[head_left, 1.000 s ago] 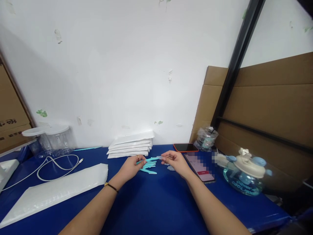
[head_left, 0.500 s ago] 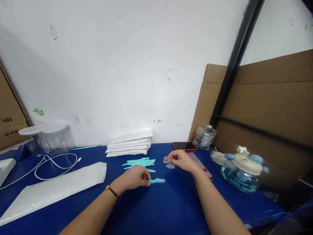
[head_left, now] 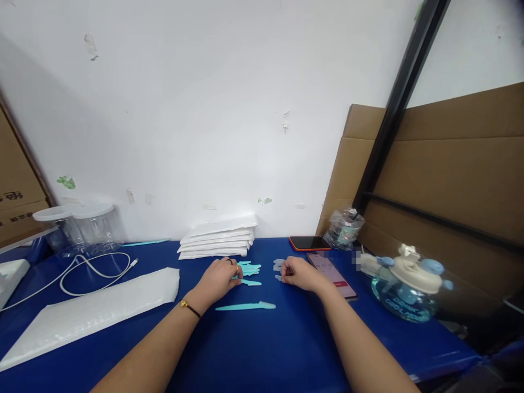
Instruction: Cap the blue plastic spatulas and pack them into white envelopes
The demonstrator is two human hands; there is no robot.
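Observation:
My left hand rests on a small heap of thin turquoise plastic sticks on the blue table, fingers curled over one end of the heap. One turquoise stick lies alone nearer to me, touched by neither hand. My right hand is curled at a few small pale clear caps, fingertips pinched together on something I cannot make out.
A stack of white padded envelopes lies behind the sticks; one long envelope and a white cable lie left. Two phones, a bagged item and a blue water jug stand right. Clear jars far left.
My left hand has let go of the capped stick, left it lying near me and gone back to the heap. My right hand stayed at the caps, sinking a little towards the table.

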